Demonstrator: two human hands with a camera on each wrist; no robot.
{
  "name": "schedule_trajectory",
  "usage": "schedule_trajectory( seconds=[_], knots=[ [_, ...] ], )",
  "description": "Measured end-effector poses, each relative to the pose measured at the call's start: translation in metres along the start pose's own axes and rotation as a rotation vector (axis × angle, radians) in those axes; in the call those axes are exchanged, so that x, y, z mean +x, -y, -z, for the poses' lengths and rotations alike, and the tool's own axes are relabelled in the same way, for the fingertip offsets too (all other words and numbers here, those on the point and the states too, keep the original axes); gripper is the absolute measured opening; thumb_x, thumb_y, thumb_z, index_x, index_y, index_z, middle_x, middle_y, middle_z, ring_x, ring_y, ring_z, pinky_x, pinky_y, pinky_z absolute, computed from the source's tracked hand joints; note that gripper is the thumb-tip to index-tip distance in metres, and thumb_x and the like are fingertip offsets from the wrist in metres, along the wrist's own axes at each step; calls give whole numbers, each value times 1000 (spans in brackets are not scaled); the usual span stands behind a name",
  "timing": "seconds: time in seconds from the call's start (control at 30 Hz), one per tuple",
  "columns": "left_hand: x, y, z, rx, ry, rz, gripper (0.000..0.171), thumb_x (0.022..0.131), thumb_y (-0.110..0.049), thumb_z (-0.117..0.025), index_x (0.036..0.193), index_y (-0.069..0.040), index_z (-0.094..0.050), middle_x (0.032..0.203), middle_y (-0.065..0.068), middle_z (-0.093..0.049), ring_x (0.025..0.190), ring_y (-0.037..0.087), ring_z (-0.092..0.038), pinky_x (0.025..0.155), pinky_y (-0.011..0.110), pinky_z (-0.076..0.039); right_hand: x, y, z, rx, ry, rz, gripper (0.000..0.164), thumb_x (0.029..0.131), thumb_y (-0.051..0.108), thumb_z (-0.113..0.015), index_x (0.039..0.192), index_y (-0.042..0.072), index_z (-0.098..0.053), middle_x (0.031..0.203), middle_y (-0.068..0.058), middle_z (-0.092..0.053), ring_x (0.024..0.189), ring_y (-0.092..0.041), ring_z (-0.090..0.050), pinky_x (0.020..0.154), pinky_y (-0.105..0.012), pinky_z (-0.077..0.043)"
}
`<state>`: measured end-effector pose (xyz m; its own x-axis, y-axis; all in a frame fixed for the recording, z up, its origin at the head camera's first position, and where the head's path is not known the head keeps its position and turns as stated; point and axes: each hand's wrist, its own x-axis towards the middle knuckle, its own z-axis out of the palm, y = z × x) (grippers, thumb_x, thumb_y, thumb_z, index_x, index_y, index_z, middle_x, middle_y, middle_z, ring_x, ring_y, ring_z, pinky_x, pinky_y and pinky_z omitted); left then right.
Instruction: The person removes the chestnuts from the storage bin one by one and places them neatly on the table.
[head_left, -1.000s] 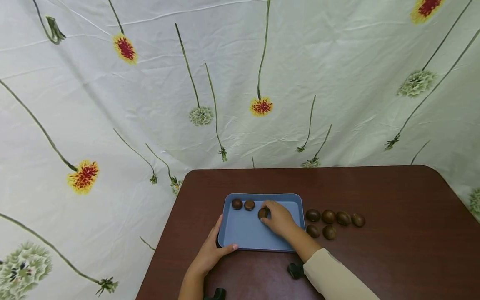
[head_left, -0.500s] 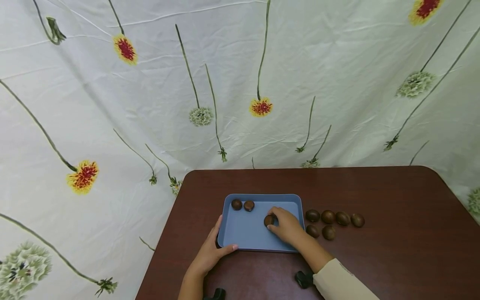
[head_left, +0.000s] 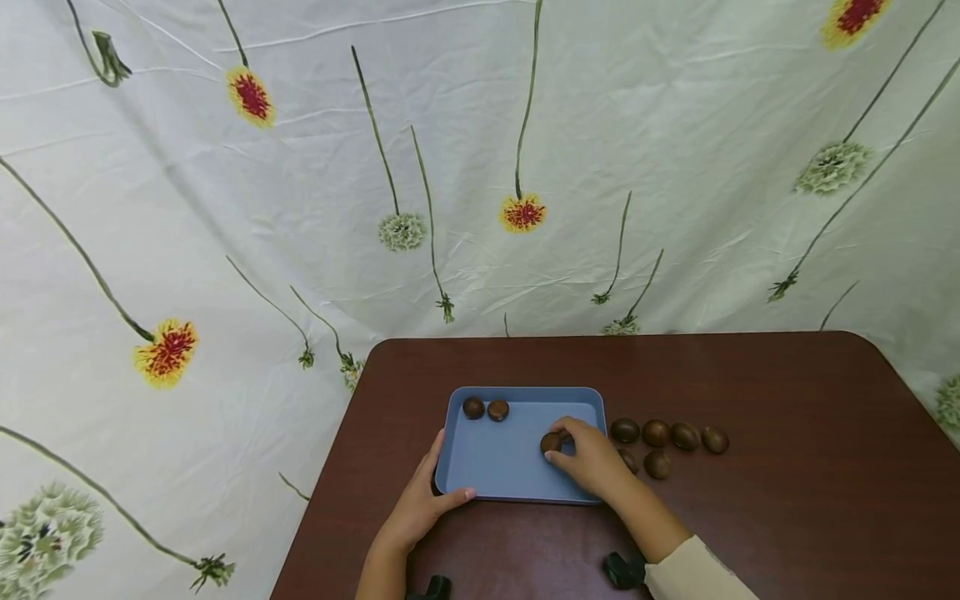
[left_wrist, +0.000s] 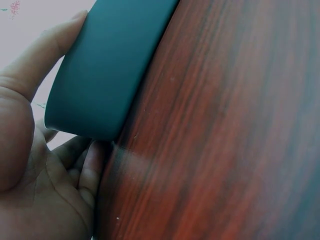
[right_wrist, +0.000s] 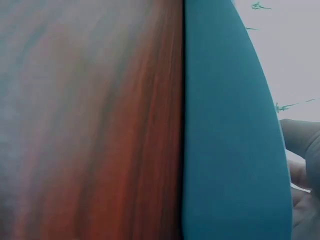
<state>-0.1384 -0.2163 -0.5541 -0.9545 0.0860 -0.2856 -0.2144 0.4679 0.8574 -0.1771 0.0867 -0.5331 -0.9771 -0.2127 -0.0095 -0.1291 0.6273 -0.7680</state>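
Observation:
In the head view a shallow blue tray (head_left: 487, 471) lies on the table. My left hand (head_left: 418, 504) grips its near left corner, thumb at the front rim and fingers along the left side. The left wrist view shows that thumb (left_wrist: 42, 55) against the tray wall (left_wrist: 105, 65) and fingertips at the lower corner. Over the tray's right part, my right hand (head_left: 592, 458) pinches a brown chestnut (head_left: 551, 443) between thumb and fingers. Two chestnuts (head_left: 485, 409) sit side by side in the far left corner. In the right wrist view the tray wall (right_wrist: 232, 130) hides much of the hand.
Right of the tray, several chestnuts (head_left: 670, 435) lie in two rows on the dark red-brown table (head_left: 810, 467); my right hand partly covers one. Black wrist devices (head_left: 622, 572) show below both hands. A white flowered cloth (head_left: 300, 167) hangs behind the table.
My right hand has moved right and slightly toward me across the tray, bringing the pinched chestnut with it. The left hand, tray and other chestnuts hold their places.

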Motion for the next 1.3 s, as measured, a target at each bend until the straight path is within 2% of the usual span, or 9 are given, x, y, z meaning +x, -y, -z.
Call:
schedule_trajectory(
  seconds=[0.23, 0.5, 0.8, 0.93, 1.13, 1.3],
  knots=[
    [2, -1, 0, 1, -2, -3, 115, 78, -41, -87, 163, -38, -11, 169, 15, -16, 151, 46, -25, 110, 72, -27, -17, 0, 11, 86, -109, -35, 36, 89, 19, -78, 122, 15, -65, 118, -3, -65, 105, -22, -68, 92, -40, -55],
    [1, 0, 0, 12, -9, -9, 115, 77, -42, -88, 164, -36, -12, 168, 15, -18, 150, 45, -27, 110, 71, -29, -40, -8, 29, 183, -157, -67, 44, 92, 19, -76, 131, 12, -59, 123, -6, -59, 110, -22, -65, 94, -33, -55],
    [1, -1, 0, -15, -3, -4, 114, 78, -38, -88, 163, -37, -12, 169, 14, -17, 151, 44, -26, 110, 71, -28, -57, -24, 48, 147, -246, -100, 43, 92, 15, -75, 132, 10, -58, 122, -10, -60, 107, -25, -65, 90, -33, -56],
    [0, -2, 0, -22, -1, -4, 114, 78, -38, -88, 163, -37, -12, 169, 14, -16, 152, 43, -25, 111, 70, -27, -65, -33, 57, 123, -263, -123, 44, 94, 19, -74, 133, 11, -57, 125, -13, -59, 108, -29, -65, 88, -34, -56],
    [0, -2, 0, -28, -4, -12, 114, 78, -37, -88, 163, -35, -12, 168, 15, -17, 151, 42, -26, 112, 69, -27, -79, -48, 69, 84, -282, -164, 46, 95, 23, -72, 136, 9, -55, 125, -16, -57, 108, -31, -64, 81, -25, -55],
    [0, -2, 0, -32, -8, -21, 114, 78, -37, -88, 163, -36, -13, 169, 14, -17, 151, 41, -26, 113, 68, -27, -89, -60, 80, 67, -274, -198, 50, 97, 26, -70, 139, 6, -51, 127, -20, -55, 110, -37, -63, 81, -31, -57]
  ],
)
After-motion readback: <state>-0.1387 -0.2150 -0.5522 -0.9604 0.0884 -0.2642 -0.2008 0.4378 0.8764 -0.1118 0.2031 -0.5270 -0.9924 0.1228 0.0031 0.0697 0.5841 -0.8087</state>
